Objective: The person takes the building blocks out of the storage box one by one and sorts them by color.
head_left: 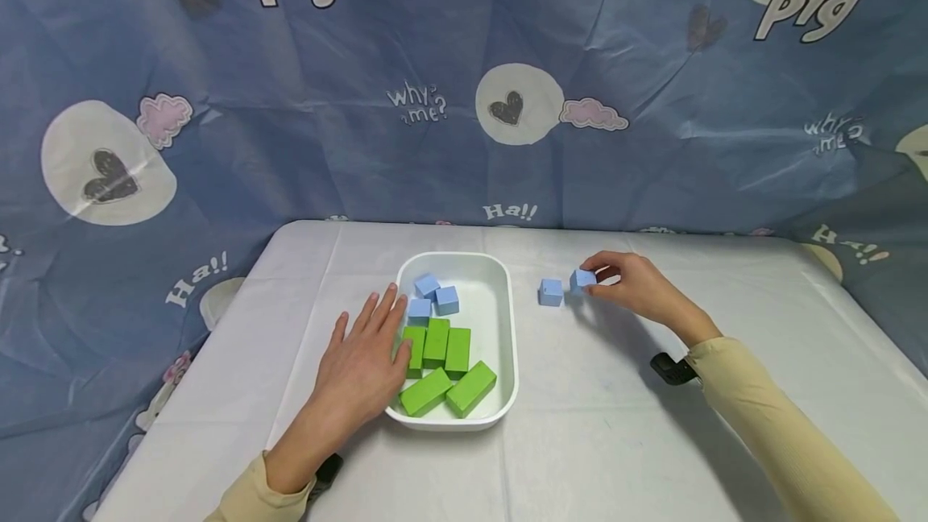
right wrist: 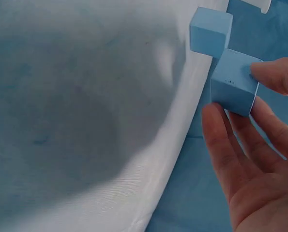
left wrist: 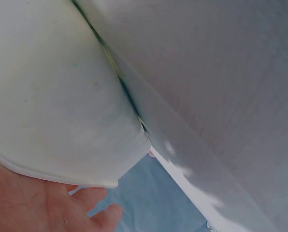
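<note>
Thumb and fingertips of the right hand (head_left: 638, 287) pinch a blue cube (head_left: 581, 281), which sits just to the right of a second blue cube (head_left: 550, 293) and apart from the white tray (head_left: 490, 321) on the worktop (head_left: 594, 441). Whether the pinched cube is clear of the cloth cannot be told. The left hand (head_left: 362, 361) lies flat with its fingers spread at the tray's left side, gripping nothing, its thumb over the rim. Inside the tray, three smaller-looking blue cubes (head_left: 447, 301) rest behind five green blocks (head_left: 458, 354). For a sound hold, the thumb should press squarely against one face while the fingertips bear on the opposite one, since a grip near an edge could let the cube twist. Light, even pressure ought to be enough. The cube is best moved slowly, as its close neighbour could easily be knocked, and the left hand would do well to steady the tray without pushing it sideways
</note>
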The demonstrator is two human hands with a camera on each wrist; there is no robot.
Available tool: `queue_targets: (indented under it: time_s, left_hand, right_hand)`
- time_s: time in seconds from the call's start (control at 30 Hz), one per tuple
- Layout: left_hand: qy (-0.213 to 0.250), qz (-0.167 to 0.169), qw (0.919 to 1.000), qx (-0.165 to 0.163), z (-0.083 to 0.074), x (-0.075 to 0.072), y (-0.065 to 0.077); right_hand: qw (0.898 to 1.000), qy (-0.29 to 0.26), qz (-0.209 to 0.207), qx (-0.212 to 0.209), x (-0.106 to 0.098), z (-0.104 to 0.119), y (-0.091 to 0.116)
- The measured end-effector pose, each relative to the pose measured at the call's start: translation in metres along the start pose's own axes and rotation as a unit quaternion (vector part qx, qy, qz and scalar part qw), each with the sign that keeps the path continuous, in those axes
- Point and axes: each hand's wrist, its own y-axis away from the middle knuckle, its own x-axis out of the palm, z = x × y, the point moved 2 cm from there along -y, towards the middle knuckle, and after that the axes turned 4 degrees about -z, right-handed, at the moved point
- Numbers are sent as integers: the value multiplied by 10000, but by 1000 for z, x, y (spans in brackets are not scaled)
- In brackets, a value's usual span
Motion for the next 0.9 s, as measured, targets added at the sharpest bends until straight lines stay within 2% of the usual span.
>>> queue_targets:
  time_s: [0.37, 0.53, 0.9]
  left_hand:
    - [-7, -48, 10000, 13, -1, -2, 0]
    - [-30, -2, 10000, 1, -1, -1, 0]
    - [49, -45, 10000, -13, 0, 0, 0]
  right_hand:
    - [9975, 274, 126, 641, 2, -16, 5]
    - [9969, 260, 224, 708, 5, -17, 7]
    - [9971, 29, 175, 741, 6, -22, 8]
